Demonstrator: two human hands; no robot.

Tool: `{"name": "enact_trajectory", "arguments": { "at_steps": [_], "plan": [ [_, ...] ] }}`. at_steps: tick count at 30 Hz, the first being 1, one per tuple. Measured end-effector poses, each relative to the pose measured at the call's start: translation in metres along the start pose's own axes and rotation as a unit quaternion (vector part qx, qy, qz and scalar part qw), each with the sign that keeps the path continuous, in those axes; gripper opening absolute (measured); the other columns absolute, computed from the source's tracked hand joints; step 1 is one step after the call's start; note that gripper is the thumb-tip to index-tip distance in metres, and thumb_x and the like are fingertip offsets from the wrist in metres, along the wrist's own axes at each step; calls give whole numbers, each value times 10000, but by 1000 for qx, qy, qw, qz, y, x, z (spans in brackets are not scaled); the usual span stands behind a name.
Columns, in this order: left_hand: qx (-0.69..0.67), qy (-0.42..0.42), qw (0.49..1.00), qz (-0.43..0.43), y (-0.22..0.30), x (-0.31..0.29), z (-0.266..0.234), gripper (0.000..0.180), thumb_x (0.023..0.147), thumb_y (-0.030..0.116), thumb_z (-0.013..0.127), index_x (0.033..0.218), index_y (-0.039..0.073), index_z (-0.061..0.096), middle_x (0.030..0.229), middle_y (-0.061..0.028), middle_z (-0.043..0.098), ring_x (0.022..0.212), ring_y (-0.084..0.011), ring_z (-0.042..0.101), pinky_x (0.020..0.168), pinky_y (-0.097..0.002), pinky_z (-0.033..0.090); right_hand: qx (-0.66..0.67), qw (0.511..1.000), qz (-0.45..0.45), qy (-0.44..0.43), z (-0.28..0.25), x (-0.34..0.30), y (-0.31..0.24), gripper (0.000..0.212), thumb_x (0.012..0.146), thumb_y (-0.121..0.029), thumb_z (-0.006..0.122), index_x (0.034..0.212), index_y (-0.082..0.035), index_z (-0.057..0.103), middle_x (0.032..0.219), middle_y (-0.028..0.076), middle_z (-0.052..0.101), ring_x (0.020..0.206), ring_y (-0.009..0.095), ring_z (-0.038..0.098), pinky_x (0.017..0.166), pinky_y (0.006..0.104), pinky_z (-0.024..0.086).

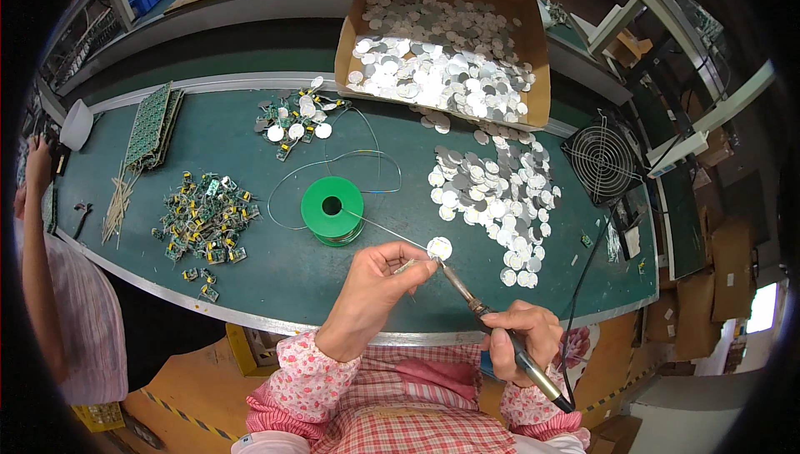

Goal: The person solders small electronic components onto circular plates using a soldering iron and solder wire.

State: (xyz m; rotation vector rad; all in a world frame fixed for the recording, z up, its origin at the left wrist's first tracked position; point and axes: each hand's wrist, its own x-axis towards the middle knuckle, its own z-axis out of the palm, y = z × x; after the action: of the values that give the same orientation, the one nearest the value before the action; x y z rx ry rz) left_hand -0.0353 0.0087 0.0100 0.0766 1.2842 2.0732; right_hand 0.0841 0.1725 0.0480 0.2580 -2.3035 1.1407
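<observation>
My right hand (pixel 522 339) is closed around a soldering iron (pixel 463 289), whose tip points up and left at a round white disc (pixel 439 247). The fingers of my left hand (pixel 382 280) are pinched together on solder wire (pixel 392 232), right beside the disc. Whether they also grip the disc's edge, I cannot tell. Something small and pale shows inside the curled left fingers, too covered to name. From there the wire runs back to a green spool (pixel 312 208) standing on the bench.
Many white and grey discs (pixel 492 191) lie right of centre, below a cardboard box (pixel 542 79) full of them. Small circuit boards (pixel 208 216) are heaped at left, near stacked green panels (pixel 152 127). A fan (pixel 602 158) stands at right. Another person's arm (pixel 37 170) is far left.
</observation>
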Motion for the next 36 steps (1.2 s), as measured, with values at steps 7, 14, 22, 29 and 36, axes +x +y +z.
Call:
{"name": "enact_trajectory", "arguments": {
  "at_steps": [7, 14, 22, 29, 36],
  "plan": [
    [8, 3, 1000, -5, -4, -3, -2, 98, 812, 46, 686, 880, -16, 651, 724, -10, 609, 613, -56, 496, 565, -198, 377, 79, 993, 62, 66, -1, -18, 1, 142, 805, -81, 570, 893, 28, 591, 587, 83, 595, 409, 122, 516, 388, 251, 394],
    [93, -26, 994, 45, 24, -28, 2, 89, 822, 61, 684, 882, -1, 660, 803, -13, 645, 730, -49, 553, 653, -200, 435, 79, 974, 130, 168, -1, -28, 2, 200, 866, -153, 521, 922, 37, 549, 603, 98, 530, 424, 127, 540, 391, 224, 392],
    [578, 289, 689, 328, 125, 30, -74, 292, 793, 253, 708, 955, 9, 695, 750, -111, 662, 626, -174, 583, 590, -290, 454, 81, 964, 177, 183, 1, -36, -2, 208, 875, -173, 525, 933, 27, 536, 659, 96, 563, 420, 116, 522, 403, 228, 405],
    [634, 309, 657, 266, 120, -26, -97, 282, 809, 204, 690, 991, -5, 637, 894, -139, 659, 782, -269, 647, 683, -366, 490, 36, 955, 213, 203, -1, -43, 7, 214, 888, -191, 514, 930, 16, 546, 672, 88, 574, 432, 111, 538, 410, 221, 393],
    [796, 279, 504, 188, 46, -83, -126, 261, 718, 2, 648, 968, 53, 598, 944, -115, 555, 813, -321, 559, 735, -397, 448, 64, 959, 219, 167, 7, -38, 13, 191, 888, -166, 518, 947, 12, 555, 720, 94, 593, 459, 125, 557, 432, 238, 423]
  ]
}}
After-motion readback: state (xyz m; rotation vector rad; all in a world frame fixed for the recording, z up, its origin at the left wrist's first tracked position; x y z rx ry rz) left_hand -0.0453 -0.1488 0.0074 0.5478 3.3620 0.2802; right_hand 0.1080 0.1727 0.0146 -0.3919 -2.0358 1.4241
